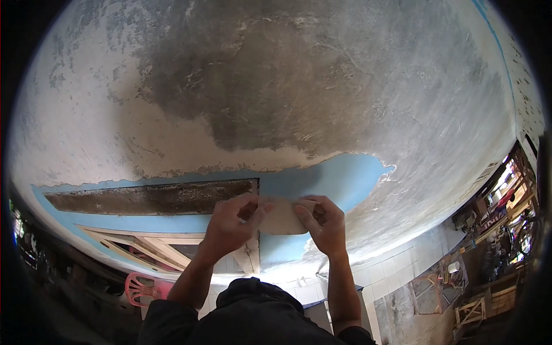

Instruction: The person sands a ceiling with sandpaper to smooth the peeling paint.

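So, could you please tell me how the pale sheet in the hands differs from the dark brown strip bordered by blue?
Colour: the pale sheet looks beige, while the dark brown strip is much darker. Shape: the sheet is short and broad; the strip is long and narrow. State: the sheet is held between the left hand and right hand, whereas the strip is bordered by the blue area. In this view, blue shows beside both.
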Demonstrator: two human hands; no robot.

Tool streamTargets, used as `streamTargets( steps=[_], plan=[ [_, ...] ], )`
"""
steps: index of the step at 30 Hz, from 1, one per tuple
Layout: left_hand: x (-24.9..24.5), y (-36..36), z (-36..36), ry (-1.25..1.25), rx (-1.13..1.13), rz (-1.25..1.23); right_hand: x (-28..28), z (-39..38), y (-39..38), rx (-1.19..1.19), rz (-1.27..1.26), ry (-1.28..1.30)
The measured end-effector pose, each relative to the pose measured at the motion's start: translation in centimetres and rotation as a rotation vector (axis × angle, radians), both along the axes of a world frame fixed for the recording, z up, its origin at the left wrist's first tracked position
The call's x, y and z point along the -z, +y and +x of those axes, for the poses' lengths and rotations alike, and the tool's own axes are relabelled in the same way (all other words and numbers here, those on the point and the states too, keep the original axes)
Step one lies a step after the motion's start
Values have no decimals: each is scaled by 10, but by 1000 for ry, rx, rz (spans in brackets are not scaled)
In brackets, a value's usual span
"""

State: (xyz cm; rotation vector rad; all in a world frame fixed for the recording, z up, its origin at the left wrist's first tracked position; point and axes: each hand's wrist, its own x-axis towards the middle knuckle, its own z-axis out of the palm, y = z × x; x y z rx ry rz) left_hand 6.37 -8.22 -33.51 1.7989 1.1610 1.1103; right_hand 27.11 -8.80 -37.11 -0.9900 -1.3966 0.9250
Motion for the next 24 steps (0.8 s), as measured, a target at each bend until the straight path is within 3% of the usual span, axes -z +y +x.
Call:
streamTargets(
  steps=[3,6,8,10,15,18,20,22,24],
  plan=[
    [8,2,6,6,-71,59,-3,-20,-3,467,313,-256],
    [11,3,9,-17,-89,110,20,-26,-6,414,737,-453],
    [15,4,11,-37,-47,176,24,-30,-10,192,746,-645],
    [19,6,10,-42,-10,207,19,-38,-11,144,710,-619],
    [9,6,7,-62,4,321,25,-35,18,344,980,-658],
    [-8,3,-19,-35,-84,573,28,-19,36,464,1053,-612],
    [-7,10,-49,50,-302,890,19,-5,47,589,1132,-654],
    [-13,17,-76,46,-467,998,15,0,63,563,1141,-719],
    [-14,29,-88,-68,-489,939,6,-5,80,507,1163,-798]
  ],
)
